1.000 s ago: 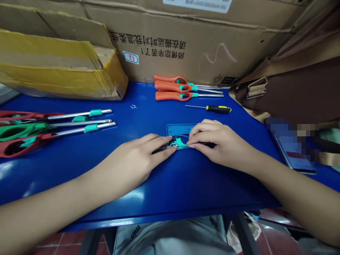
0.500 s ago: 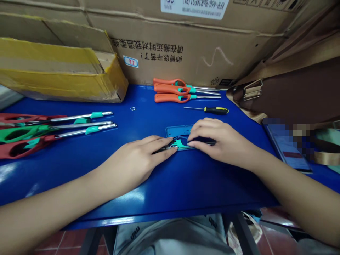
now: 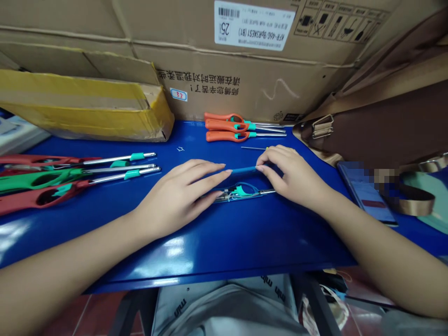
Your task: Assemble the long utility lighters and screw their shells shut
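On the blue table [image 3: 224, 242], my two hands hold a blue plastic shell half [image 3: 243, 170] on its edge between their fingertips. My left hand [image 3: 178, 196] touches the shell's left end with its upper fingertips, while its lower fingers rest on the opened lighter [image 3: 241, 191] lying below. That lighter shows a teal trigger, thin wires and a metal rod pointing right. My right hand [image 3: 294, 175] pinches the shell's right end with thumb and fingers.
Three orange long lighters [image 3: 227, 126] lie at the back, with a thin screwdriver shaft [image 3: 252, 148] showing behind my right hand. Red and green lighters [image 3: 70, 175] lie left. A yellow-taped box [image 3: 84, 105], a large carton [image 3: 245, 56], a brown bag [image 3: 385, 116] and a phone [image 3: 364, 193] surround the table.
The blue shell half, flat on the table behind the lighter before, is now lifted on edge between both hands. Both hands moved slightly away from me; the camera tilted up.
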The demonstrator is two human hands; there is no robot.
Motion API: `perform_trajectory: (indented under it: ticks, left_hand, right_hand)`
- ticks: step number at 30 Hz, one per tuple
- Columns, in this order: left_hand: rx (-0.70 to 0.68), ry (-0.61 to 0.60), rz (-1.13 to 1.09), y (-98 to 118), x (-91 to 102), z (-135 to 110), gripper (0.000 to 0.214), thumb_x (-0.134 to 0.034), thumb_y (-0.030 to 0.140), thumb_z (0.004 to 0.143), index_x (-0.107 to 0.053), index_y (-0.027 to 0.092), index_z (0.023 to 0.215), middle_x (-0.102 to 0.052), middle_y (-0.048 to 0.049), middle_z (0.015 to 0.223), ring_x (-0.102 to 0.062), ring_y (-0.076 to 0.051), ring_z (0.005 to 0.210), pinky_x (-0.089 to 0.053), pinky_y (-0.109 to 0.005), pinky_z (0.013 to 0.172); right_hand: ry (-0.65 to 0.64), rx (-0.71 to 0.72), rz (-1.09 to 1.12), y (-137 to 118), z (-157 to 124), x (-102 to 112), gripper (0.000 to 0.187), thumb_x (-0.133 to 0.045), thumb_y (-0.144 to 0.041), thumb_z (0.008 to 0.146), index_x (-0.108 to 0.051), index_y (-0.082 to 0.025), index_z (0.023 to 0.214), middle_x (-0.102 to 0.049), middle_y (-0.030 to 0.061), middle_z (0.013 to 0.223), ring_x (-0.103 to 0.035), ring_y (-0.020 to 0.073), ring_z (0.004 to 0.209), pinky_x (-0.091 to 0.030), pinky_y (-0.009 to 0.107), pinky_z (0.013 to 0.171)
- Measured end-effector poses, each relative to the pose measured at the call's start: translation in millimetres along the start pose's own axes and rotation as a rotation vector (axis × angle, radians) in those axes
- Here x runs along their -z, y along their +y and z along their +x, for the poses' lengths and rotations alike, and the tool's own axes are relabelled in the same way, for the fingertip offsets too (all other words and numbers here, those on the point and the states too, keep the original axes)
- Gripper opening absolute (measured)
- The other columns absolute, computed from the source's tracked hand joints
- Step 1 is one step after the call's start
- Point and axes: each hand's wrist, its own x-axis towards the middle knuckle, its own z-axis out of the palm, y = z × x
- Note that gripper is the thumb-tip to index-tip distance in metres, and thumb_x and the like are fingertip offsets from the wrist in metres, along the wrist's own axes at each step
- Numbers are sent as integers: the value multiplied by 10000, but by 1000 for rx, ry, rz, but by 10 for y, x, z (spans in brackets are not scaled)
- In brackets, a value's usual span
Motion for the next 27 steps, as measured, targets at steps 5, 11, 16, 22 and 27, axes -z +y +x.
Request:
perform_trajectory:
  ticks: [5,11,16,22,27]
  left_hand:
    - [-62,-15,132,48,63,-11,398,-633,273,1026,-612,178,1411,-716,-141,1344,-700,-297,1149,-592,-453,954]
    - [-92,-11,157,84,113,-26,347,-632,264,1027,-651,106,1336,-764,-125,1139,-736,-245,977,-609,-361,841]
    - [-69,-61,137,41,120,-8,338,-621,303,1034,-678,113,1308,-750,-116,1109,-731,-247,951,-605,-355,794]
    - [112,35,35,-33,81,23,195,-601,247,1039,-723,161,1166,-753,-74,1084,-717,-203,981,-584,-330,901]
    - [92,0,8,15,46,25,246,-636,261,1015,-705,146,1221,-715,-116,1165,-670,-253,1071,-553,-420,967]
  right_hand:
    - [-48,-167,445,-260,-25,-15,128,-582,-246,988,-647,-194,891,-693,20,834,-600,160,750,-469,298,713]
    - [-182,-364,844,-380,-15,-41,191,-644,-346,954,-698,-168,915,-666,9,786,-587,131,703,-471,265,646]
    - [-228,-402,899,-334,-17,-46,229,-659,-387,951,-729,-169,961,-684,13,785,-585,125,663,-477,270,617]
    - [32,-79,471,-186,-31,-90,70,-668,-213,945,-733,-202,971,-740,51,942,-666,187,861,-535,339,802]
    - [79,74,233,36,-15,-138,88,-630,-159,956,-704,-206,969,-738,59,941,-672,198,872,-536,351,812]
